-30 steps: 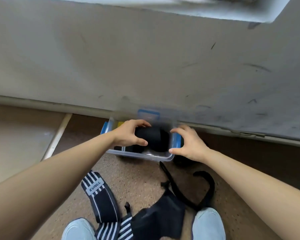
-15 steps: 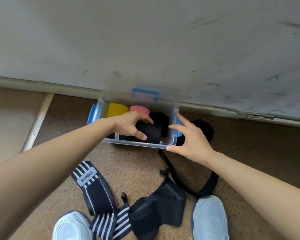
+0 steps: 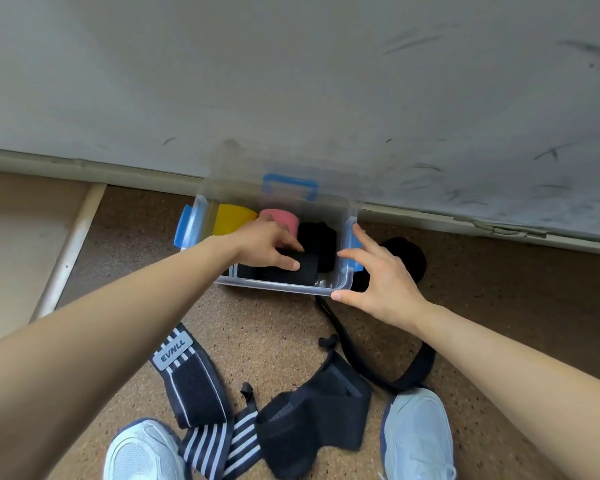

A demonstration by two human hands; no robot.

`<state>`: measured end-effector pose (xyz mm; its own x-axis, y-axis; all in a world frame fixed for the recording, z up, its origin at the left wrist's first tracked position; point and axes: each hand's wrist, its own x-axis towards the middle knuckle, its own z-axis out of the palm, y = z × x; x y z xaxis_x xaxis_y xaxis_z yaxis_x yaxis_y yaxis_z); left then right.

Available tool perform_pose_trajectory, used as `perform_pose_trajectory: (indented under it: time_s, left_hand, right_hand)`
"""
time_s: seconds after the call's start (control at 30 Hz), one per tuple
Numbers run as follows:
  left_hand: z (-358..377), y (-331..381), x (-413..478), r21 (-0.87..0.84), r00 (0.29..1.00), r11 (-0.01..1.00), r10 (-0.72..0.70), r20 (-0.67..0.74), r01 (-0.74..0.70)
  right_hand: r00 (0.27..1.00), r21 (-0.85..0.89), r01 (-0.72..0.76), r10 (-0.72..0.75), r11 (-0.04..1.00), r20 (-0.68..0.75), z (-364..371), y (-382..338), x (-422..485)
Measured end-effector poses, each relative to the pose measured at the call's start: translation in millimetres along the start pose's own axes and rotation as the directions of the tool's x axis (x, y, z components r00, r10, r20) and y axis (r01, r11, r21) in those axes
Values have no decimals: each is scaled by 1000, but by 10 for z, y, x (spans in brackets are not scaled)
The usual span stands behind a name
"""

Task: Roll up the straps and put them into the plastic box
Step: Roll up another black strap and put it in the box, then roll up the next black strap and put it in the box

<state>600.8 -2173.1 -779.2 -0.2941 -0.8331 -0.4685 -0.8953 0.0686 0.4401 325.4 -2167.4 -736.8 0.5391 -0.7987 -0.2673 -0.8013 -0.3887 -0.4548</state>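
Observation:
A clear plastic box (image 3: 278,288) with blue clips stands on the floor against the wall. Inside it lie a yellow roll (image 3: 232,218), a pink roll (image 3: 280,216) and a black roll (image 3: 317,239). My left hand (image 3: 265,245) reaches into the box and holds a rolled black strap (image 3: 291,271) down near the front wall. My right hand (image 3: 378,278) rests with spread fingers on the box's right front corner. A striped black-and-white strap (image 3: 194,386) and a loose black strap (image 3: 326,407) lie unrolled on the floor in front.
Another black roll (image 3: 407,256) sits on the floor right of the box. A thin black band (image 3: 381,368) curves across the brown floor. My two pale shoes (image 3: 418,434) stand at the bottom edge. A scuffed grey wall rises behind the box.
The view has tilted down and the box now shows whole. My left hand has pushed the rolled black strap lower into the box. My right hand stays at the right corner.

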Motion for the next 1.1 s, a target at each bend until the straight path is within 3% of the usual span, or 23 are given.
perform_pose_trajectory:
  time_s: [0.3,0.47,0.67,0.73,0.8,0.9,1.03,1.1]
  left_hand:
    - [102,267,63,355,993,934,1,-115,41]
    - [57,242,96,221,991,973,-38,-131,67]
    - [153,330,122,253,968,958,-70,-243,133]
    - [142,327,112,183,968,972,-107,-227,150]
    - [121,320,52,-9,968,988,-150,-200,152]
    - [95,396,-171,-298,926,946,-219,-307,125]
    - [135,593,-602,-350,884,936,-180,-431,20]
    - [212,706,-832,-344,871,938,-148,-469,-26]
  right_hand:
    - [1000,-7,-8,8,1000,12,-3,-15,0]
    - [1000,-14,-8,9,1000,21,-7,-20,-5]
    - [999,-10,-15,15,1000,38,-16,-30,-5]
    - [999,1,-10,10,1000,52,-25,-21,-8]
    - [997,47,14,-17,999,71,-48,23,-13]
    - [998,149,53,-56,987,16,-73,142,-49]
    - [969,113,19,10,993,-245,18,362,-316]
    - [972,17,7,-3,1000,-234,115,409,-545]
